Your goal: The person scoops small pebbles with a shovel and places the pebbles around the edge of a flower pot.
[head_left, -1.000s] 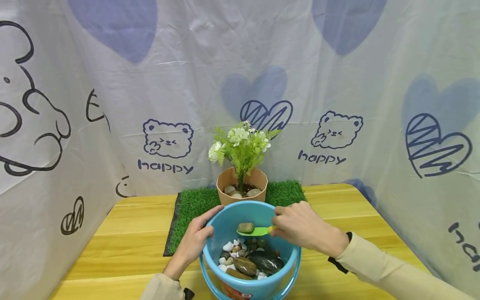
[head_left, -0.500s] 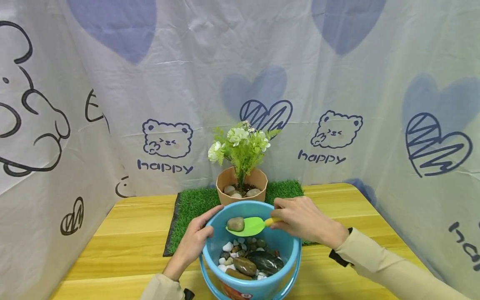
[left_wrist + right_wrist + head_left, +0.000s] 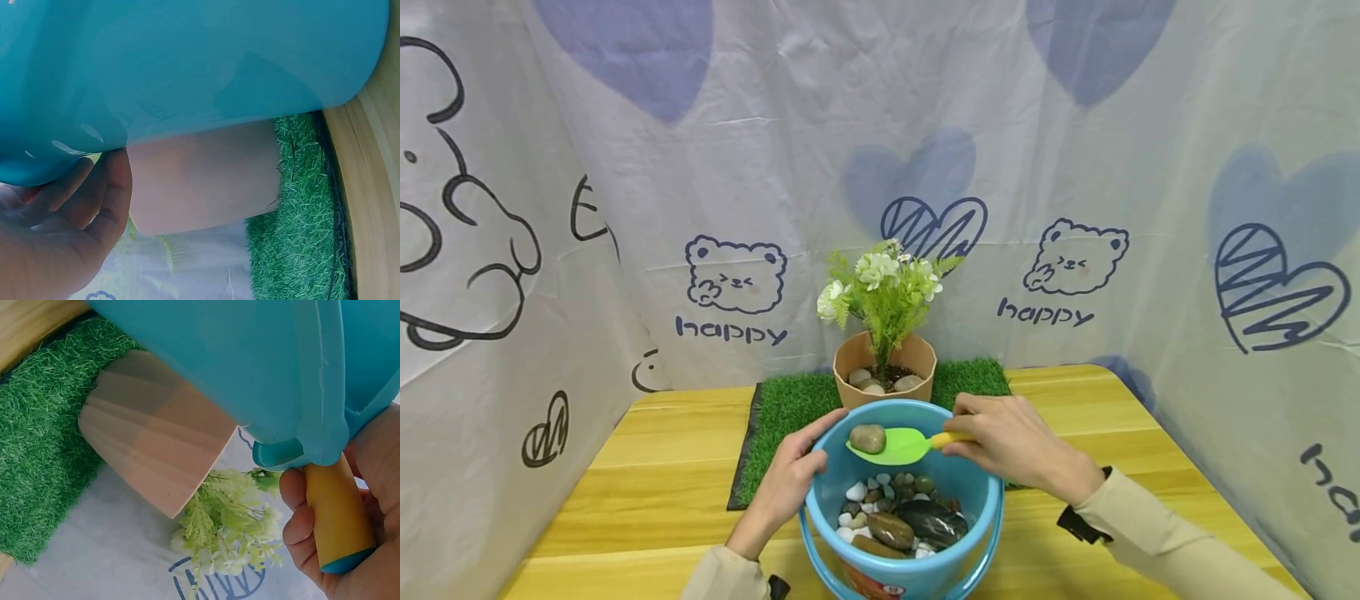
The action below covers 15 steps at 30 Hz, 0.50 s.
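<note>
A blue bucket (image 3: 981, 500) stands at the front of the table, with wet dark, brown and small white stones (image 3: 887, 531) at its bottom. My left hand (image 3: 790, 475) holds its left rim, thumb over the edge and fingers outside; the left wrist view shows those fingers against the blue wall. In my right hand (image 3: 1011, 437) is a small green trowel (image 3: 906, 447), gripped by its yellow handle (image 3: 337, 509). The blade lies over the bucket's mouth, face up. One rounded grey-brown stone (image 3: 868, 438) rests near its tip.
Right behind the bucket, a peach flowerpot (image 3: 886, 400) with white flowers (image 3: 880, 271) and a few stones stands on an artificial grass mat (image 3: 782, 417). The bucket's handle (image 3: 820, 575) hangs down in front. A printed curtain (image 3: 880, 100) surrounds the wooden table (image 3: 647, 467).
The trowel has moved left and slightly up inside the bucket's mouth, its blade now turned more to view with the stone on it. The left hand stays on the rim.
</note>
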Available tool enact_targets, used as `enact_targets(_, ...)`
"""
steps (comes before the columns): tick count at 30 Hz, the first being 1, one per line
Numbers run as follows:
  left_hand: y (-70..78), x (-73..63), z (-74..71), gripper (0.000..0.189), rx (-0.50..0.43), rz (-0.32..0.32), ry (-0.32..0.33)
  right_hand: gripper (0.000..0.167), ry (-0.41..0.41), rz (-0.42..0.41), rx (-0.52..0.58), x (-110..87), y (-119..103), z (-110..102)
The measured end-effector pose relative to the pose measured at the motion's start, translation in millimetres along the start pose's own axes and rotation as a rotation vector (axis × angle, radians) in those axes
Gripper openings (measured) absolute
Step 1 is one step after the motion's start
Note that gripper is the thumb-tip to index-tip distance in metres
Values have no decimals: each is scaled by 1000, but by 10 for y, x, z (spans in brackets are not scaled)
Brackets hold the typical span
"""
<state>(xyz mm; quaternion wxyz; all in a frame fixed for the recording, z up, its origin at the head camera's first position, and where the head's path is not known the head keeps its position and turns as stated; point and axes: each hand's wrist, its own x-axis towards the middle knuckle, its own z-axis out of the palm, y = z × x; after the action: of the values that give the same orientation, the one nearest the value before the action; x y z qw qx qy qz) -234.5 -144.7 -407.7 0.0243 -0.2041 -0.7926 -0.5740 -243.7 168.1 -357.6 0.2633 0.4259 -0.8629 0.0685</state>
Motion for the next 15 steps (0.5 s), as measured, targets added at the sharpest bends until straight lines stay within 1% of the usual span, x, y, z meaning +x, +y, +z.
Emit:
enact_targets(5, -3, 0, 2, 67, -4, -2, 2, 20, -1, 23, 11, -6, -10, 1)
enact_targets(9, 3, 3, 4, 67, -5, 1, 1, 19, 20, 25, 17, -19, -10, 6)
enact_targets(15, 7, 2, -1, 67, -33, 10, -24, 18, 47, 39, 22, -47, -10, 6)
